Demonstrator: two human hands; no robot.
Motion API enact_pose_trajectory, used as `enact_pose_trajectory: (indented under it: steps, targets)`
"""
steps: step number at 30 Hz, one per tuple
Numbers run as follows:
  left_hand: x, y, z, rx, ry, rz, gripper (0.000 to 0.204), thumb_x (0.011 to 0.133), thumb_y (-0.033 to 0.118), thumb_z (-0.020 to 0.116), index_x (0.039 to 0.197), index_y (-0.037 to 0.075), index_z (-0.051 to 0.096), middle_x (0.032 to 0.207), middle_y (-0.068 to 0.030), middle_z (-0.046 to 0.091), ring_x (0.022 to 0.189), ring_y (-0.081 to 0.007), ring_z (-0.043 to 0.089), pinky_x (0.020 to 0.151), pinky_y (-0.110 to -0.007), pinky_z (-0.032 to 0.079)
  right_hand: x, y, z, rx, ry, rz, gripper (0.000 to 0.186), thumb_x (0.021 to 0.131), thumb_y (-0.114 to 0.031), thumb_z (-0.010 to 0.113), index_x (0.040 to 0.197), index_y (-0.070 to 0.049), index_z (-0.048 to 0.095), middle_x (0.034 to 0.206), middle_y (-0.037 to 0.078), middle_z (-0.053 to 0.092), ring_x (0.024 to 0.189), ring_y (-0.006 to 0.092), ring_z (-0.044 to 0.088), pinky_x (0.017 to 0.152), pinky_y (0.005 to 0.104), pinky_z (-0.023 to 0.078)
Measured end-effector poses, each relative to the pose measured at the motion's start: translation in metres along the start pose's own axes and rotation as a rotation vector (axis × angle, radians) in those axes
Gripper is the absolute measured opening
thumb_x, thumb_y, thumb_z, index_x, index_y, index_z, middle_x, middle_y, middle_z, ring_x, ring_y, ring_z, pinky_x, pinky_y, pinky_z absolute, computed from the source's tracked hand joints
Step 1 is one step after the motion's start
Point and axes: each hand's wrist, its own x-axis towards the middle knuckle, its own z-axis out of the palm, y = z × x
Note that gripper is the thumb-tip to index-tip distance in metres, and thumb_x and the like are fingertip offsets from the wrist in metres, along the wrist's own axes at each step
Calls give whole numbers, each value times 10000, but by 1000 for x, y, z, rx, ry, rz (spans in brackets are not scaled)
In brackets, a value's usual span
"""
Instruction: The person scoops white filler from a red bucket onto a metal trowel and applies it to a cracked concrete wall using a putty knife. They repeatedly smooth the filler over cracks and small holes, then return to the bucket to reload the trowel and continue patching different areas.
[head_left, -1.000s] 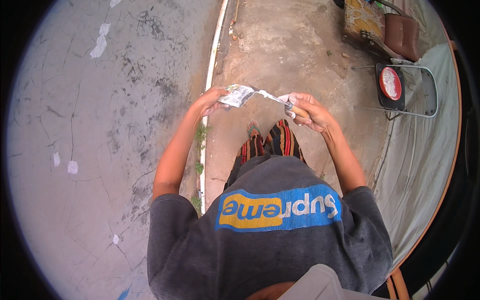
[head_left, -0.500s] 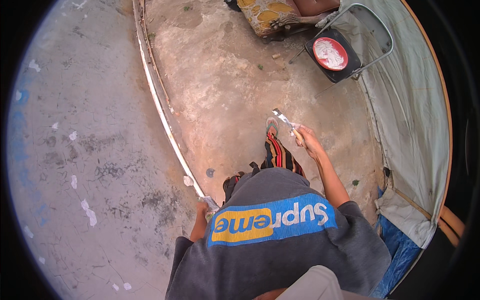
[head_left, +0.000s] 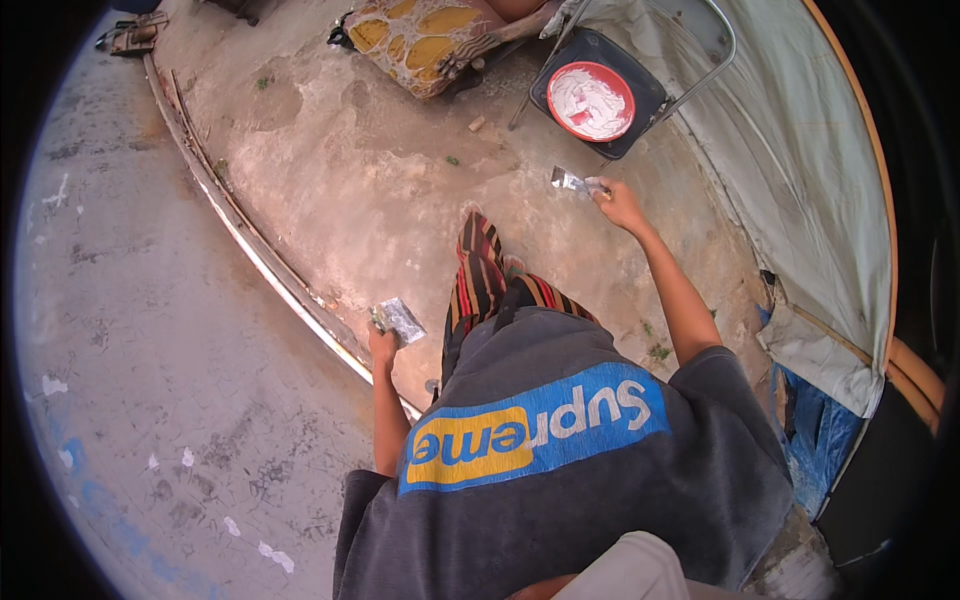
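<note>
My right hand (head_left: pixel 622 205) is closed round the handle of a putty knife (head_left: pixel 569 180), its metal blade pointing left with white smears on it. Just beyond, a red basin (head_left: pixel 629 118) holding white putty (head_left: pixel 588 103) rests on the dark seat of a folding chair (head_left: pixel 648 95). Lower down, beside the wall's base, my left hand (head_left: pixel 383 342) grips a flat rectangular metal scraper (head_left: pixel 402 320) with whitish residue. The scraper's grip is mostly hidden by my fingers.
A grey wall (head_left: pixel 180 300) with white filler patches runs along the left, a pale strip (head_left: pixel 255 260) at its base. A worn yellow-and-brown padded seat (head_left: pixel 420 45) stands at the far side. Light tarpaulin (head_left: pixel 800 180) hangs on the right. The concrete floor (head_left: pixel 330 170) has small debris.
My body has turned and stepped closer to the chair and basin. The right hand with the putty knife reaches farther forward; the left hand has risen, bringing its scraper into fuller view.
</note>
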Motion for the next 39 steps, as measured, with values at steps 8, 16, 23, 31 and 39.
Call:
enact_pose_trajectory:
  steps: [8, 16, 23, 31, 39]
  targets:
    - [88, 96, -25, 68, -78, 27, 470, 783, 53, 566, 1231, -26, 446, 1032, -188, 632, 933, -266, 620, 823, -342, 473, 115, 56, -38, -301, 248, 239, 265, 836, -206, 551, 1065, -168, 678, 933, 163, 678, 882, 334, 649, 761, 408, 496]
    - [52, 173, -13, -34, -60, -137, 470, 865, 19, 515, 1314, 5, 377, 1152, -162, 605, 1017, -221, 602, 861, -311, 454, 268, 104, -38, -698, 98, 270, 309, 757, -116, 584, 1020, -223, 705, 943, 94, 671, 885, 252, 657, 905, 485, 350]
    - [5, 183, 53, 4, -167, -340, 588, 869, 42, 513, 1396, -48, 268, 1182, -191, 582, 1022, -223, 594, 847, -309, 469, 343, 132, -27, -809, 24, -76, 177, 718, -91, 601, 824, -160, 725, 817, 87, 645, 782, 234, 651, 807, 437, 320]
    - [-9, 249, 96, -136, -140, -337, 532, 885, 11, 494, 1368, -58, 281, 1151, -168, 586, 982, -183, 581, 815, -291, 473, 378, 151, -22, -753, -52, -205, 106, 696, -85, 601, 716, -109, 703, 775, 110, 647, 720, 251, 650, 800, 454, 324]
    - [-15, 264, 109, -117, -167, -340, 542, 890, 12, 488, 1381, -46, 264, 1122, -159, 592, 939, -175, 583, 788, -284, 477, 412, 152, -28, -765, -280, -386, 80, 670, -80, 654, 721, -109, 709, 749, 102, 653, 757, 257, 653, 824, 450, 332]
